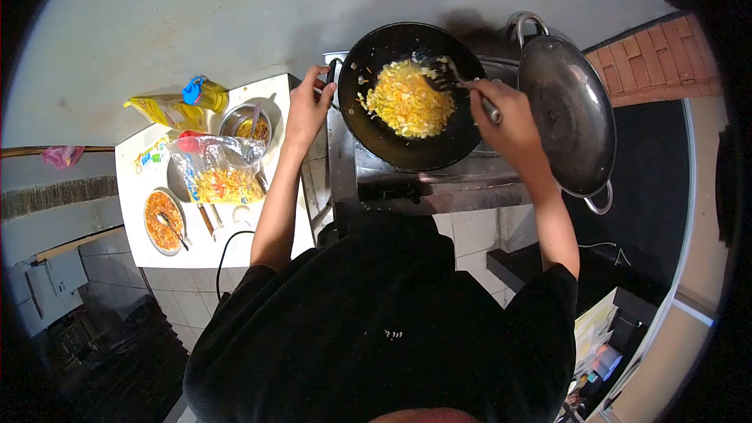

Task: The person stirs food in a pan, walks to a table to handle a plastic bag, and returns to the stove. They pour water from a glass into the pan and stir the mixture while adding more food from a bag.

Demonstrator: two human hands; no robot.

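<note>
A black wok (407, 158) sits on the metal stove (345, 176), holding a heap of chopped yellow and white food (411, 102). My left hand (308, 106) is closed on the wok's side handle at its left. In my right hand (505, 113) is the handle of a slotted spatula (445, 77), whose dark head rests in the wok at the upper right edge of the food. The fingers of my right hand are wrapped round the handle.
A larger wok (568, 113) stands at the right of the stove. On the white table (157, 254) at left are a bowl of orange food (163, 221) with a spoon, a plastic bag of shredded food (223, 180), a metal bowl (245, 121), a yellow packet (168, 113) and a blue-capped container (205, 94).
</note>
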